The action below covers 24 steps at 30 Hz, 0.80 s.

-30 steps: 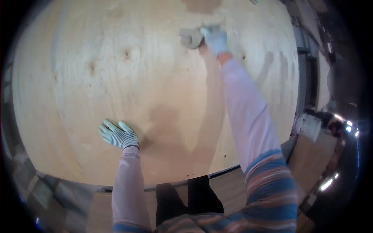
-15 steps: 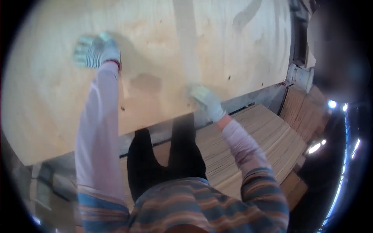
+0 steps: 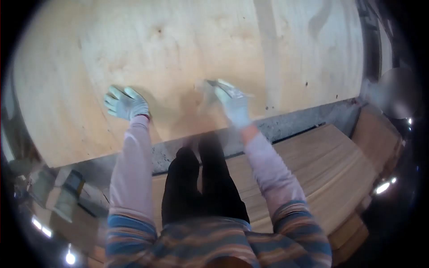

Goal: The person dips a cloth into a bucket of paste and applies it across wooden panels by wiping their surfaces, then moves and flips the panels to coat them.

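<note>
Resting the open, spread left hand point(image 3: 127, 105) on the near left of the board point(image 3: 201, 44), gripping a blurred scraper point(image 3: 211, 87) at near middle in the right hand point(image 3: 236, 106), ideally pressing evenly.

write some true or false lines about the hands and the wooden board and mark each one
1. The left hand lies on the wooden board with its fingers spread. True.
2. The right hand holds a blurred tool. True.
3. Both hands are bare. False: both wear light-coloured gloves.
4. The left hand grips a bottle. False: it rests open, with nothing visible in it.
5. The wooden board has a few dark spots on its surface. True.
</note>
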Available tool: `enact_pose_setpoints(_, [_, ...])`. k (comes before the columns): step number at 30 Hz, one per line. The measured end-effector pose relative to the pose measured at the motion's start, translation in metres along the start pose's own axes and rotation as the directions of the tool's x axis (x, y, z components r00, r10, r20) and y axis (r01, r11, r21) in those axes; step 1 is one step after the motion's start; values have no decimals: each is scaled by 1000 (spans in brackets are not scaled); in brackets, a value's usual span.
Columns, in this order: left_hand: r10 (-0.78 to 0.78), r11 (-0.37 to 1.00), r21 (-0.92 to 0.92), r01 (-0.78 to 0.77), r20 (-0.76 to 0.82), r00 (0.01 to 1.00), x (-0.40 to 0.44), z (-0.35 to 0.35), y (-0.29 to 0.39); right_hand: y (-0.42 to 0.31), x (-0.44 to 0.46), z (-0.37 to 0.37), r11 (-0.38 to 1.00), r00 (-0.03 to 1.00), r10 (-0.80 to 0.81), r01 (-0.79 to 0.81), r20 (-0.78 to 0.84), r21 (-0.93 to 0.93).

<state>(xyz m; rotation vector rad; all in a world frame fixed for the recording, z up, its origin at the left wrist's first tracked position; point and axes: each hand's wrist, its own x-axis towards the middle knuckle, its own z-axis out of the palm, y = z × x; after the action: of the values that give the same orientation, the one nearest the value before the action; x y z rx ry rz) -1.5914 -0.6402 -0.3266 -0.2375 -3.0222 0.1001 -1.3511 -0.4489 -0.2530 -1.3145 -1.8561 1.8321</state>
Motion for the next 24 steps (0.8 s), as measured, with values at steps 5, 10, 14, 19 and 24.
enact_pose_setpoints(5, [-30, 999, 27, 29, 49, 998, 1, -3, 9, -21, 27, 38, 661, 854, -197, 479, 482, -578])
enact_pose_setpoints(10, [-8, 999, -52, 16, 149, 989, 6, -1, 4, 29, -53, 77, 572, 867, -453, 462, 208, -677])
enact_pose_setpoints(14, [435, 891, -230, -392, 179, 882, 37, -16, -13, 39, -109, 119, 828, 963, -246, 148, -113, -540])
enact_pose_setpoints(19, [815, 568, -329, -754, 102, 570, 198, -26, -55, -52, -56, 173, 959, 914, 271, -231, -303, 161])
enact_pose_setpoints(24, [127, 974, -175, -142, -97, 987, 306, 27, -82, -173, 119, 171, 845, 964, 23, 123, -266, 520])
